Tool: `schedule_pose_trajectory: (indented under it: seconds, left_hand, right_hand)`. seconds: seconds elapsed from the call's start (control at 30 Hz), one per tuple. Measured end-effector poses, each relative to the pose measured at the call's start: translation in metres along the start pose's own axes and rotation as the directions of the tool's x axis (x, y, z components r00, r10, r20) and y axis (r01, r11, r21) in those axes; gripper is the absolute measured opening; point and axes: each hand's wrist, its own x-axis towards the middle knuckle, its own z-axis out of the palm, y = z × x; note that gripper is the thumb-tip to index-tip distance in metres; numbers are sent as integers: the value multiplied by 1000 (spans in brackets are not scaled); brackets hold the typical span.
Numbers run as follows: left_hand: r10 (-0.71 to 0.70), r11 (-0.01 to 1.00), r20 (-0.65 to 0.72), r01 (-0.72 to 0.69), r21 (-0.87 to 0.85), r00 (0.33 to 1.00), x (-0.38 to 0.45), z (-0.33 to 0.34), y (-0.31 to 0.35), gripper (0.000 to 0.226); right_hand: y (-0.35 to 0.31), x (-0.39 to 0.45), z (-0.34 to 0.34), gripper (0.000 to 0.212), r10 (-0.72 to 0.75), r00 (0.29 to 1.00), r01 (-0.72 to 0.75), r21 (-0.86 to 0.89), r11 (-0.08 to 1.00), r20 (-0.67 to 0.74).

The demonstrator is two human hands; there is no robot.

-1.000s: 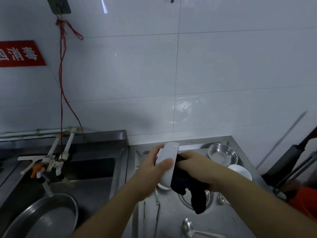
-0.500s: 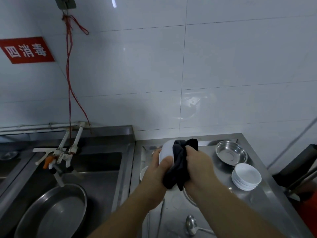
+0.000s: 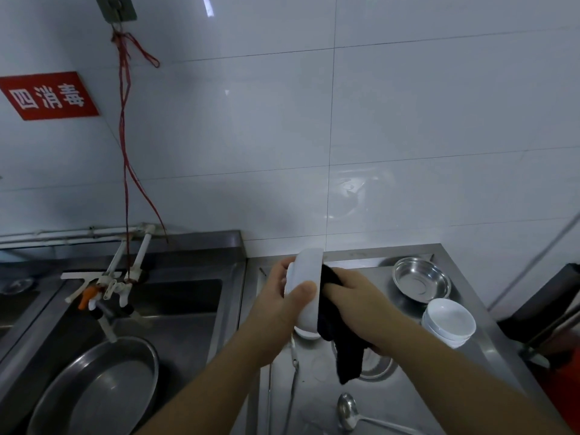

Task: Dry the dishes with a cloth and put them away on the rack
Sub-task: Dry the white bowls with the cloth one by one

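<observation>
Left hand [image 3: 284, 301] holds a white bowl [image 3: 306, 296] on edge above the steel surface [image 3: 317, 400], thumb curled over the near rim, fingers behind. Right hand [image 3: 357, 304] presses a dark cloth [image 3: 337, 334] against the bowl's inner face, grip closed round the cloth, its tail hanging below. Right of the hands: a stack of white bowls [image 3: 448, 321], and a metal bowl [image 3: 420, 282] just behind it. A ladle [image 3: 348, 411] lies at the near edge. A large metal basin [image 3: 97, 387] sits in the sink to the left.

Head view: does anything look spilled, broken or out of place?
Nothing stands out. The left hand holds a white ceramic bowl on edge while the right hand wipes it with a dark cloth.
</observation>
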Motion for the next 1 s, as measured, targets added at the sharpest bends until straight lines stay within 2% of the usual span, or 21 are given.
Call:
schedule_pose_trajectory:
  seconds: [0.1, 0.23, 0.3, 0.37, 0.5, 0.6, 0.67, 0.7, 0.73, 0.77, 0.8, 0.83, 0.9, 1.0]
  left_hand:
    - [57, 988, 73, -67, 142, 996, -1, -5, 6, 82]
    - [73, 971, 138, -102, 217, 988, -8, -4, 6, 85]
    - [90, 965, 149, -123, 231, 985, -10, -2, 5, 84]
    - [96, 954, 185, -143, 262, 978, -8, -2, 6, 86]
    - [72, 885, 247, -176, 430, 966, -4, -7, 8, 94]
    - [49, 869, 216, -148, 472, 975, 2, -12, 11, 95]
    - [-43, 943, 68, 18, 333, 997, 2, -8, 10, 86]
    - [-161, 976, -12, 161, 149, 987, 1, -7, 7, 84]
    - [-309, 950, -27, 307, -55, 951, -1, -7, 4, 82]
    - [-421, 882, 23, 415, -224, 907, -3, -9, 1, 80]
    - [-472, 810, 105, 477, -341, 875, -5, -11, -3, 75]
    - [-469, 751, 173, 494, -438, 866, -9, -11, -4, 67]
    - [-418, 666, 211, 456, -591, 884, -13, -9, -4, 54]
    - [-339, 630, 103, 307, -713, 935, -10, -2, 3, 39]
  right_hand:
    - [-4, -8, -4, 21, 161, 987, -139, 411, 901, -19]
    - [-6, -14, -8, 39, 212, 976, -173, 742, 647, 43]
    - [-5, -15, -6, 39, 214, 975, -177, 797, 578, 61]
    - [-4, -16, -7, 42, 207, 975, -185, 806, 562, 79]
    - [-6, -18, -13, 39, 161, 977, -212, 723, 658, 140]
    - [-5, -18, -11, 39, 158, 982, -182, 744, 643, 103]
    - [-2, -15, -9, 46, 132, 990, -122, 790, 601, 51]
    - [-1, -14, -9, 47, 118, 993, -94, 810, 578, 30]
    - [0, -13, -10, 46, 110, 994, -73, 829, 555, 14]
    - [3, -12, -12, 46, 102, 995, -57, 845, 533, 2]
    - [5, -11, -13, 45, 97, 995, -48, 856, 515, -2]
    - [7, -10, -14, 45, 94, 996, -46, 860, 508, -2]
    - [13, -10, -13, 46, 100, 995, -62, 857, 511, 12]
    - [25, -11, -10, 47, 129, 991, -102, 854, 510, 41]
